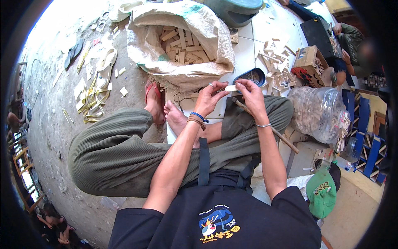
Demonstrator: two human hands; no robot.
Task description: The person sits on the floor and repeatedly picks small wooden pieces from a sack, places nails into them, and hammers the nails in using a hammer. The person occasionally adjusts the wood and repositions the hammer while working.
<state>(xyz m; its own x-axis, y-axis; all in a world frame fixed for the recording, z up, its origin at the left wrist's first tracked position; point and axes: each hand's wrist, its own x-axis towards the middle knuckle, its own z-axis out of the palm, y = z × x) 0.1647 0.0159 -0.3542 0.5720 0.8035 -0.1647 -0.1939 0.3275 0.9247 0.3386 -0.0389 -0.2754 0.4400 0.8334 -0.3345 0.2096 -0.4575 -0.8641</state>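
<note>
Over my crossed legs, both hands meet at a small pale flat piece [231,88] that looks like wood. My left hand [208,98] pinches its left end between thumb and fingers. The fingertips of my right hand [252,96] close on its right end. Just beyond my right hand is a dark blue oval container [258,74], its contents too small to make out. A thin wooden stick [287,142] slants across my right leg and passes beneath my right forearm.
Ahead stands a woven sack [143,45] with many small wooden blocks [186,43] inside. Loose wooden pieces [277,62] are heaped on the tiles at the right. Nearby are a large clear plastic jug [313,108], a cardboard box [309,60], a green cap [321,194] and another person [351,41].
</note>
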